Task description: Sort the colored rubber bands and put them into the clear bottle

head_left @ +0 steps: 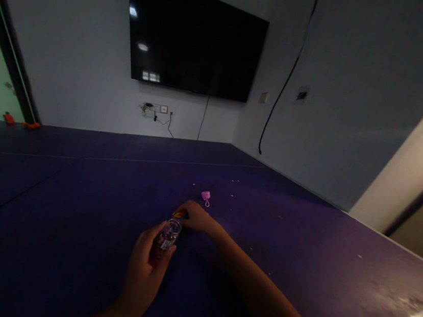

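Note:
My left hand (pixel 147 256) is wrapped round a small clear jar (pixel 169 235). The jar tilts away from me, its open mouth toward my right hand, and small multicoloured bits show through its wall. Just beyond the rim, my right hand (pixel 195 216) has its fingers bent down over a small orange-and-yellow thing (pixel 179 214). What kind of thing that is cannot be made out, as the fingers partly hide it. A pink cap (pixel 206 195) with a loop lies on the dark purple floor (pixel 105 207) past my right hand.
Tiny white scraps (pixel 232 196) are scattered on the floor. A large dark television (pixel 195 38) hangs on the far wall, above sockets (pixel 163 109) with cables. A black cable (pixel 281 95) dangles down the right wall. Orange objects (pixel 9 117) sit at the far left.

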Motion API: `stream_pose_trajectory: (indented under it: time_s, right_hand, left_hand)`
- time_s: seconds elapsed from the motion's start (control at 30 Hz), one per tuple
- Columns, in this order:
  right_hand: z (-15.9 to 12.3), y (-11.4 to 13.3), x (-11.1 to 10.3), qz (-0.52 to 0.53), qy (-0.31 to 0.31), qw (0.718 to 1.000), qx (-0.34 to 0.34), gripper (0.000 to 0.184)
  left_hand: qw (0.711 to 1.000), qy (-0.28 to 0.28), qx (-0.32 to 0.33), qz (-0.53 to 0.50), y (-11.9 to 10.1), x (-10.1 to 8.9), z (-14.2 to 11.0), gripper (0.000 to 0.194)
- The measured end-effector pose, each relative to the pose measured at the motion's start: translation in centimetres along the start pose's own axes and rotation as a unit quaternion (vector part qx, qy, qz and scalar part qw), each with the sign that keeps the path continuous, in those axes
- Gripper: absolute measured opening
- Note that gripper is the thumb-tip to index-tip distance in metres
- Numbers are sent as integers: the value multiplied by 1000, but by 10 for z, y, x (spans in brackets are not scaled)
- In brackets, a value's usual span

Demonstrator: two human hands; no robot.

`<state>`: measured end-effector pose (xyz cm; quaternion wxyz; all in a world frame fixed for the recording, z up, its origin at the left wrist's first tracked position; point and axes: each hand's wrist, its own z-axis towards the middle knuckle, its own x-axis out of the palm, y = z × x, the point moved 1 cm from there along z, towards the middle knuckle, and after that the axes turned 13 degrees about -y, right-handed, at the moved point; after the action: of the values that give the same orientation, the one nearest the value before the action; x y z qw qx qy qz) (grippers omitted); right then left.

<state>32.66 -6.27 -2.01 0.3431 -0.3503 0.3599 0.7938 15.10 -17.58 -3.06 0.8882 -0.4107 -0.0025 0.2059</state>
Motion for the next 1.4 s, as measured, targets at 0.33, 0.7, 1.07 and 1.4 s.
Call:
stream_pose_trajectory:
  time_s: [0.33,0.7,1.07,1.4]
  right_hand:
    - [1,0,1,1,-12,999,42,17]
    - [6,1,-14,33,-55,995,74,24]
    - [13,24,-66,164,-45,978,118,18]
    - [7,70,-88,174,72,981,-44,14]
  left_hand:
    - [989,-40,108,93,5,-1,4,36]
    - [987,-52,107,111,13,1,6,41]
    - [996,-41,43,70,7,1,5,47]
    - [998,-10,47,39,9,4,4,48]
